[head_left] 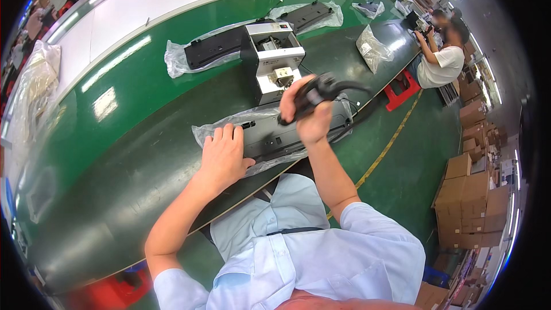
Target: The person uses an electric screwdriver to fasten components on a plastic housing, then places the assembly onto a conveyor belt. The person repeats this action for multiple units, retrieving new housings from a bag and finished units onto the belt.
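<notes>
A long black plastic panel lies on clear plastic wrap at the table's near edge. My left hand rests flat on the panel's left end, fingers stretched out. Above its right part, my right hand is closed around a black hand-held power tool, blurred by motion; its exact kind is unclear. A dark cord runs near the tool and the panel's right end. Just beyond the panel stands a white-and-black bench machine that looks like a screw feeder.
More black panels on plastic wrap lie behind the machine. A clear bag of parts sits farther right on the dark green table. Co-workers sit at the far right, beside a red stool. Cardboard boxes are stacked right.
</notes>
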`<state>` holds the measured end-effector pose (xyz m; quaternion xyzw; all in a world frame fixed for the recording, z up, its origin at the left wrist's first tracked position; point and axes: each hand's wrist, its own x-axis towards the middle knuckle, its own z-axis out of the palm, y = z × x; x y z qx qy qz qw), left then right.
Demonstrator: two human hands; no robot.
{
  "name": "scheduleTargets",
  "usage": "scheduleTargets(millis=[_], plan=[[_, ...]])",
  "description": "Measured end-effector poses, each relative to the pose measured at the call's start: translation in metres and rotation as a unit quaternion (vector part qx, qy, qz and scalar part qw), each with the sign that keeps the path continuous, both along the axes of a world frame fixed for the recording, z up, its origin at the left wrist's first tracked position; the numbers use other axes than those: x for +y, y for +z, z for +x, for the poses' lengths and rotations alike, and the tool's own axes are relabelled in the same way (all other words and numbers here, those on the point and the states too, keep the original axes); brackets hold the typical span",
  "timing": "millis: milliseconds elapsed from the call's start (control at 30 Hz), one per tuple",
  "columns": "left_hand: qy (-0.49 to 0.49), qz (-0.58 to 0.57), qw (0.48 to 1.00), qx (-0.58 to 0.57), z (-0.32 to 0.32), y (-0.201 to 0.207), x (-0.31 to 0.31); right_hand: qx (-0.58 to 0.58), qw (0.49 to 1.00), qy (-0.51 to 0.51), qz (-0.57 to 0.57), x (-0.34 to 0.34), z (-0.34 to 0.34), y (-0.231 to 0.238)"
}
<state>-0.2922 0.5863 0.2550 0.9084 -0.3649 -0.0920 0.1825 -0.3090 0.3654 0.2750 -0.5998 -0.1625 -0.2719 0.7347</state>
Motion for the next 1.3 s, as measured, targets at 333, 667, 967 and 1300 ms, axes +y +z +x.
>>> scheduleTargets(millis=[333,667,967,1300], plan=[[0.067,-0.055,0.994,0.060,0.034,-0.027,0.018,-0.062,0.996,-0.056,0.020,-0.028,0.057,0.021],[0.062,-0.054,0.994,0.073,0.042,-0.026,0.023,0.004,0.995,0.095,0.038,0.070,0.033,-0.013],[0.058,-0.056,0.993,0.082,0.042,-0.029,0.026,0.046,0.992,0.110,0.027,0.096,0.057,-0.029],[0.066,-0.045,0.995,0.065,0.040,-0.033,0.033,-0.019,0.997,0.063,0.035,0.066,0.039,0.002]])
